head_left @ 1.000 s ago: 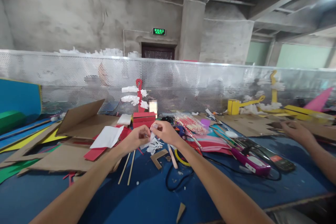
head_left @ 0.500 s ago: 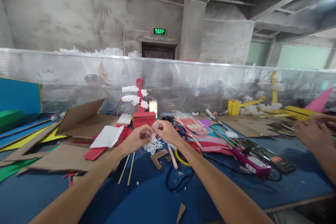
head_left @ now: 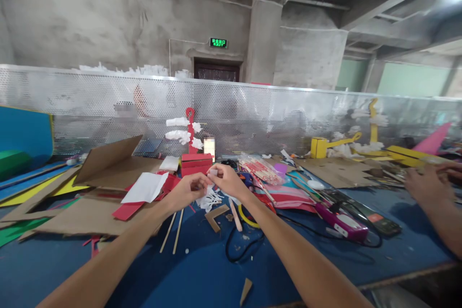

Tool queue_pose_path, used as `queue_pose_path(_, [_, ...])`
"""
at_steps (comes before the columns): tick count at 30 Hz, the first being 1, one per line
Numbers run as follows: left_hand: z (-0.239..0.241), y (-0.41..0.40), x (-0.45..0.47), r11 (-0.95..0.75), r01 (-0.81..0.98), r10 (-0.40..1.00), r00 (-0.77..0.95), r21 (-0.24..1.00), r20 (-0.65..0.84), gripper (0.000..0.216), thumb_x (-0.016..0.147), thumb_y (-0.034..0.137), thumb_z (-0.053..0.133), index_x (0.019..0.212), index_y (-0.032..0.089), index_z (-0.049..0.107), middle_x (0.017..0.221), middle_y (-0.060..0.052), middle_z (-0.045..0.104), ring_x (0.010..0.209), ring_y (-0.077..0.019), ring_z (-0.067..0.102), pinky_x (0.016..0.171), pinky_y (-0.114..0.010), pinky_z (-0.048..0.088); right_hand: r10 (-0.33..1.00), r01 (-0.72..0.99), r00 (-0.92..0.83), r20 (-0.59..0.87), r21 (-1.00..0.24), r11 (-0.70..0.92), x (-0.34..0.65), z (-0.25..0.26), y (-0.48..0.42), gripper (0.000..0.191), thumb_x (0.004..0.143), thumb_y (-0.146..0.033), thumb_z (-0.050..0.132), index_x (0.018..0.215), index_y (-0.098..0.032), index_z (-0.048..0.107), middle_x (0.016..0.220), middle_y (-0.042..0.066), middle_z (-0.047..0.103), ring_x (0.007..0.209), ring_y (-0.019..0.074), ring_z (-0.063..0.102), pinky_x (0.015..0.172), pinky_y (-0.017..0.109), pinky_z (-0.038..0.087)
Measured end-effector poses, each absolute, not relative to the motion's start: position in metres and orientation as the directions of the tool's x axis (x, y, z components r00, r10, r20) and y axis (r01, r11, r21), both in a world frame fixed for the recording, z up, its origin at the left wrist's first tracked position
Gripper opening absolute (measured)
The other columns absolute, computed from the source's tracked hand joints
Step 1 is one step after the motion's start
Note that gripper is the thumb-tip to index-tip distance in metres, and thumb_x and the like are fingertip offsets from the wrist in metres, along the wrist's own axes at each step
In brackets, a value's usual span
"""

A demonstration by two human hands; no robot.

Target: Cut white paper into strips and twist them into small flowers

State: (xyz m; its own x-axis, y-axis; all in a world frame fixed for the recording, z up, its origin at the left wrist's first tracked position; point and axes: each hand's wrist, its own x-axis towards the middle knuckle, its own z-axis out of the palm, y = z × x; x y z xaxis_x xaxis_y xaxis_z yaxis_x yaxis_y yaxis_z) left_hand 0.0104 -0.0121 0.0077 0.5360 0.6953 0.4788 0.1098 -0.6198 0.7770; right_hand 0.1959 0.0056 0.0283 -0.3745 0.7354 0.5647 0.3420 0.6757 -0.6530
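Note:
Both of my hands meet over the middle of the blue table. My right hand (head_left: 226, 182) pinches a small piece of white paper (head_left: 213, 172) between thumb and fingers. Curled up against it, my left hand (head_left: 190, 189) has its fingertips closed at the paper's lower end; that grip is partly hidden. Just below lies a heap of white paper strips (head_left: 209, 200). Behind my hands stands a red cardboard box (head_left: 197, 161), with a red upright (head_left: 191, 130) bearing white paper tufts at its back. A white sheet (head_left: 145, 187) lies on red card left of my left hand.
Brown cardboard (head_left: 83, 214) spreads out on the left. Two thin wooden sticks (head_left: 173, 233), an L-shaped cardboard piece (head_left: 215, 217) and a black cable (head_left: 231, 250) lie nearer. A purple device (head_left: 342, 224) is on the right, near another person's hand (head_left: 429, 187). A perforated metal screen (head_left: 252, 115) stands behind.
The view has shifted slightly, moving the scene a little leftward. My two hands stay together on the white paper, with the fingers a little differently placed.

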Motion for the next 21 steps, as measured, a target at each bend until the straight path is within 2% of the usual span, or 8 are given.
queue_pose_path(5, [0.012, -0.016, 0.011, -0.614, 0.169, 0.726, 0.504, 0.771, 0.468, 0.022, 0.076, 0.023, 0.059, 0.097, 0.015, 0.062, 0.080, -0.002, 0.058, 0.071, -0.0121, 0.052, 0.067, -0.024, 0.043, 0.751, 0.383, -0.396, 0.529, -0.648, 0.658, 0.199, 0.022, 0.011, 0.015, 0.080, -0.025, 0.055, 0.089, -0.015, 0.059, 0.074, 0.002, 0.063, 0.065, 0.0130, 0.059, 0.058, 0.021, 0.041])
queue_pose_path(12, [0.012, -0.012, 0.009, -0.615, 0.204, 0.761, 0.405, 0.761, 0.506, 0.019, 0.076, 0.026, 0.059, 0.090, 0.014, 0.064, 0.077, -0.003, 0.063, 0.071, -0.0138, 0.057, 0.068, -0.025, 0.044, 0.721, 0.459, -0.479, 0.500, -0.557, 0.692, 0.198, 0.020, 0.010, 0.019, 0.075, -0.022, 0.060, 0.093, -0.017, 0.059, 0.073, 0.000, 0.062, 0.060, 0.0112, 0.055, 0.056, 0.020, 0.039])
queue_pose_path(18, [0.012, -0.005, 0.007, -0.584, 0.214, 0.803, 0.292, 0.783, 0.519, 0.020, 0.073, 0.032, 0.062, 0.081, 0.014, 0.064, 0.071, -0.002, 0.063, 0.064, -0.0138, 0.056, 0.061, -0.024, 0.044, 0.686, 0.481, -0.507, 0.522, -0.489, 0.728, 0.194, 0.022, 0.008, 0.019, 0.077, -0.028, 0.062, 0.091, -0.015, 0.064, 0.094, 0.005, 0.061, 0.073, 0.0128, 0.058, 0.068, 0.023, 0.043])
queue_pose_path(21, [0.016, -0.007, 0.005, -0.576, 0.229, 0.816, 0.229, 0.785, 0.532, 0.019, 0.071, 0.030, 0.063, 0.080, 0.014, 0.063, 0.072, -0.002, 0.063, 0.066, -0.0147, 0.056, 0.064, -0.025, 0.044, 0.670, 0.471, -0.518, 0.531, -0.478, 0.742, 0.193, 0.025, 0.006, 0.018, 0.084, -0.028, 0.055, 0.089, -0.015, 0.065, 0.094, 0.006, 0.060, 0.080, 0.0140, 0.057, 0.074, 0.024, 0.042])
